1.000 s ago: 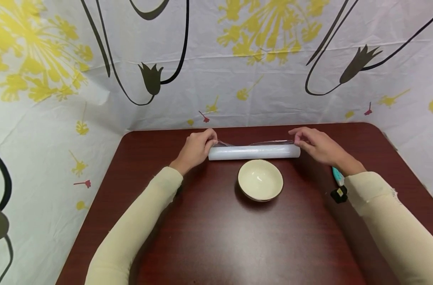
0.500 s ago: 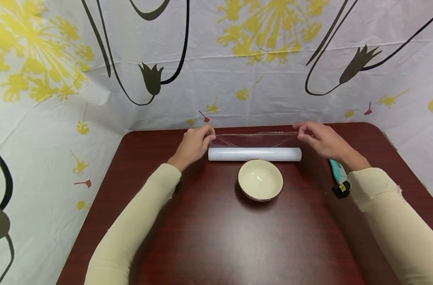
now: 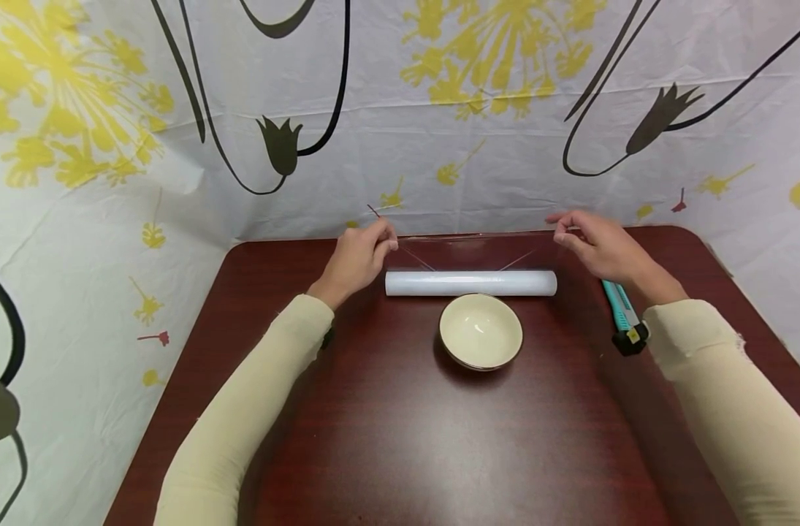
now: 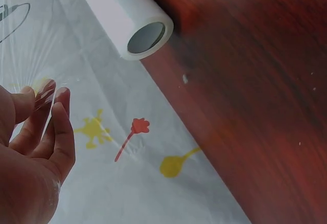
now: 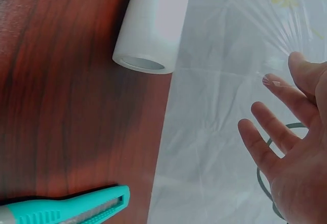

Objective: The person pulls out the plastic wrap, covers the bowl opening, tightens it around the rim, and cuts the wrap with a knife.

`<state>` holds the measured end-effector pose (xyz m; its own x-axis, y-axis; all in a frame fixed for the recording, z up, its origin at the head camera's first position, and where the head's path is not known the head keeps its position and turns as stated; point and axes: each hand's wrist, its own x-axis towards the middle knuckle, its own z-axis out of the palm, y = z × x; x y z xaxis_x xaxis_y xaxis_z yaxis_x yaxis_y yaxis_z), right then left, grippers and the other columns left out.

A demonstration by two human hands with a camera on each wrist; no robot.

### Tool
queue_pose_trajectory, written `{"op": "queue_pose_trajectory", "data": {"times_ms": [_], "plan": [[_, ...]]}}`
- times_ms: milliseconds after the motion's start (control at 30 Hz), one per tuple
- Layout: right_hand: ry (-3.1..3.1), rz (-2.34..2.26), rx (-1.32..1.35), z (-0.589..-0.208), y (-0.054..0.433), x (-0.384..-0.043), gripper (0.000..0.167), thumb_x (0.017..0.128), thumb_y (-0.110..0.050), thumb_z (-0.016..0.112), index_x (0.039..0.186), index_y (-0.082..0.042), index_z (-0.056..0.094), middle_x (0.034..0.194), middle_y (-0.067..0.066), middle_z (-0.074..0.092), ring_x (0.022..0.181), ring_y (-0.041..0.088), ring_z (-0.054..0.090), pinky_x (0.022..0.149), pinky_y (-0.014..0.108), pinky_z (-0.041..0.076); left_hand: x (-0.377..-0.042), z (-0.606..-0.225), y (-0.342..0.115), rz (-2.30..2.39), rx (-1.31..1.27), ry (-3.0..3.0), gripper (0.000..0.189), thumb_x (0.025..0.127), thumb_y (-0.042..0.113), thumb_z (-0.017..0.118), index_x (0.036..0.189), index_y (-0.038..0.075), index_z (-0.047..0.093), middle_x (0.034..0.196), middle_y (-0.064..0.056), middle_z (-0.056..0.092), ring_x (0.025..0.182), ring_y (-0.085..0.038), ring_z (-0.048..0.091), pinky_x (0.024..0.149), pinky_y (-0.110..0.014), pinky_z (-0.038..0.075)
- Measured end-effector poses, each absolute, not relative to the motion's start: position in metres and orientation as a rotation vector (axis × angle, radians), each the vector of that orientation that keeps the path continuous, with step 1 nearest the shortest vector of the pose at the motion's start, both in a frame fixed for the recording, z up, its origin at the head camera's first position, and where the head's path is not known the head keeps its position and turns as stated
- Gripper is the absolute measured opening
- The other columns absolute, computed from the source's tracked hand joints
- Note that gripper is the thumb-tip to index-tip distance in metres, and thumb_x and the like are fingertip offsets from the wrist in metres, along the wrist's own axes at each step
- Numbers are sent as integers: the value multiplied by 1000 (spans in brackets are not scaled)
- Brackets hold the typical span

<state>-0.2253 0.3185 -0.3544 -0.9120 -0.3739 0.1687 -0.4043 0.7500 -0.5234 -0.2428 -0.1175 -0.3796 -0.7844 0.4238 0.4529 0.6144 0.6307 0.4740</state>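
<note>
A white roll of plastic wrap (image 3: 470,283) lies crosswise near the table's far edge. From it a sheet of clear plastic wrap (image 3: 468,252) stretches up and back between two hands. My left hand (image 3: 360,256) pinches the film's left corner between thumb and fingers; creases fan out from that grip in the left wrist view. The right corner is pinched between thumb and index finger of my right hand (image 3: 600,245), its other fingers spread in the right wrist view. Just in front of the roll stands a cream bowl (image 3: 481,332) with a dark rim, upright.
A teal utility knife (image 3: 622,310) with a black end lies right of the roll, beside the right forearm. The dark red wooden table (image 3: 452,446) ends at a white patterned cloth (image 3: 478,183) hanging behind it and along the sides.
Both hands have moved up and away from the roll, drawing the film out longer and tauter. The roll shifted slightly toward the bowl at first. The bowl has not moved.
</note>
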Motion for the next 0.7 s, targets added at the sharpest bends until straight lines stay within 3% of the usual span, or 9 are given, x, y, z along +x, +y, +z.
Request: {"op": "queue_pose_trajectory", "data": {"times_ms": [100,167,267,467,700], "plan": [[-2917,910,627,-349,318,-227,17,118,-17,55,117,-1,60,158,20,57,130,41,62,100,48,51,-244,-377,-117,-895,-830,-2562,7,110,11,70,107,5,70,90,-10,76,73,-22,64,72,-39,56],[-2934,905,609,-346,318,-227,18,118,-19,53,118,-1,59,160,19,56,128,41,63,99,48,51,-244,-374,-117,-889,-836,-2567,8,111,12,68,108,5,70,92,-11,77,75,-22,66,73,-40,56],[-2938,885,590,-341,318,-228,19,119,-21,52,117,-3,58,160,18,56,123,39,63,93,41,49,-245,-370,-117,-900,-849,-2568,7,111,10,68,109,4,70,97,-13,79,78,-23,69,74,-40,57],[-2898,912,600,-334,318,-231,16,118,-17,53,114,-3,57,159,19,57,132,38,58,92,33,43,-246,-359,-117,-894,-852,-2568,7,111,9,67,111,3,69,98,-13,78,79,-23,70,74,-38,58],[-2851,893,604,-326,317,-232,16,118,-17,52,115,-2,57,158,17,59,117,35,62,81,20,41,-250,-347,-116,-879,-856,-2539,10,112,10,66,111,1,69,100,-13,80,82,-25,73,76,-40,61]]}}
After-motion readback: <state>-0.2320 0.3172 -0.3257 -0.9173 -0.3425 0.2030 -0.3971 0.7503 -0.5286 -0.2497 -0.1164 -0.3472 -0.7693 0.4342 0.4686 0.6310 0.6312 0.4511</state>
